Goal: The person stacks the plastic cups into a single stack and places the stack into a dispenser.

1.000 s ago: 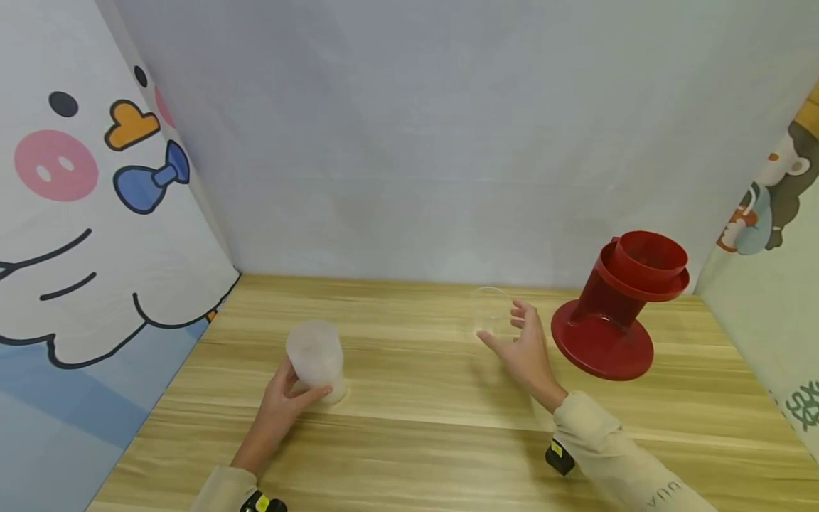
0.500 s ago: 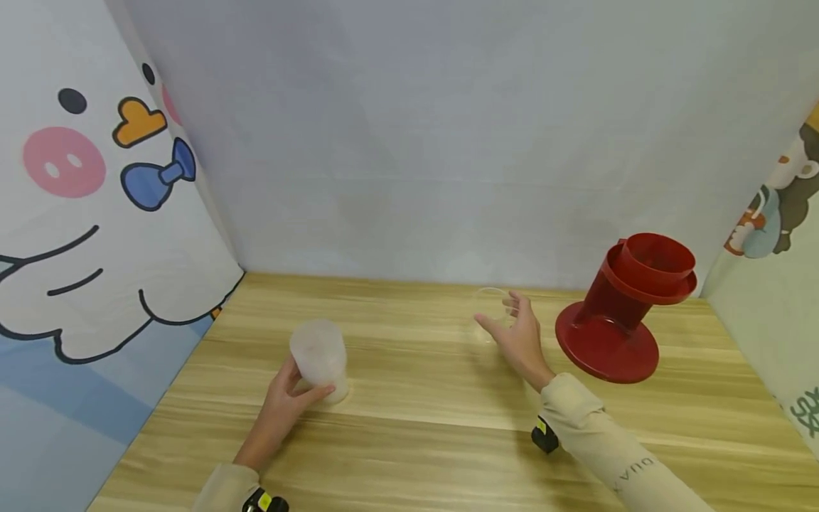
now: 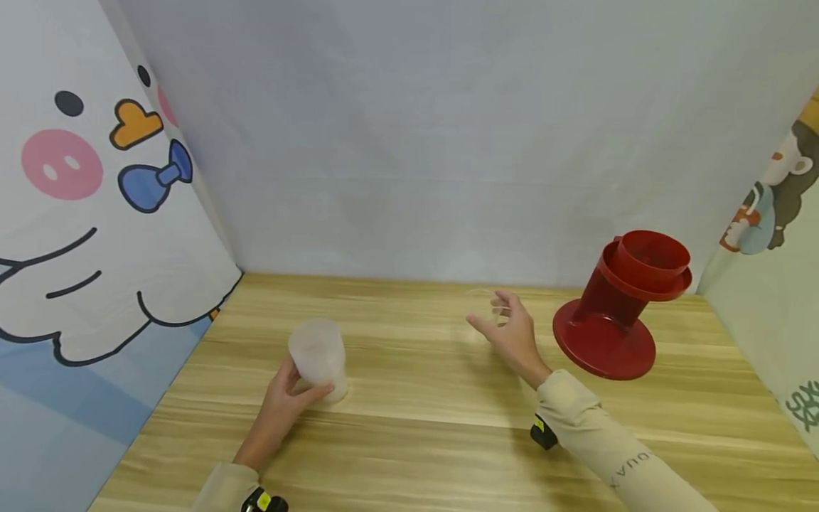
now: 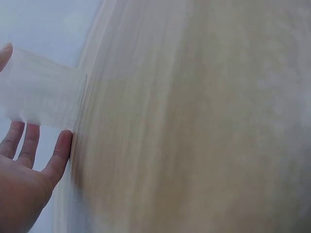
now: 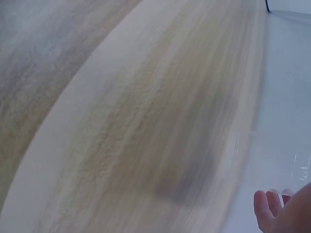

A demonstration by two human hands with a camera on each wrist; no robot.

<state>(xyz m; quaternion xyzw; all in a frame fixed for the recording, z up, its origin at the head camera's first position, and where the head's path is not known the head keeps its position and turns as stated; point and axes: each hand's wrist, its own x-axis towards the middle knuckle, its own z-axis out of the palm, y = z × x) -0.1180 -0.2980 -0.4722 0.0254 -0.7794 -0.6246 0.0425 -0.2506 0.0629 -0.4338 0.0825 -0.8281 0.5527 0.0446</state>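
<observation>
A frosted, translucent plastic cup point(image 3: 316, 350) stands on the left part of the table. My left hand point(image 3: 281, 405) grips it from the left side, thumb in front. In the left wrist view the thumb and the fingers point(image 4: 30, 145) lie on opposite sides of the cup point(image 4: 46, 90). Toward the back, right of the middle, my right hand point(image 3: 514, 341) holds a clear plastic cup point(image 3: 483, 291) between thumb and fingers. That cup is so transparent that mostly its faint rim shows. The right wrist view catches only part of the right hand point(image 5: 282, 211).
A red plastic stand point(image 3: 604, 339) with a round base and a wide tube on top stands to the right of my right hand. Wood-grain tabletop point(image 3: 409, 455) runs back to a pale cloth wall point(image 3: 409, 178). Printed cartoon cloths hang at both sides.
My right hand has shifted slightly left with the clear cup, whose rim looks flatter and fainter. My left hand and the frosted cup have stayed in place.
</observation>
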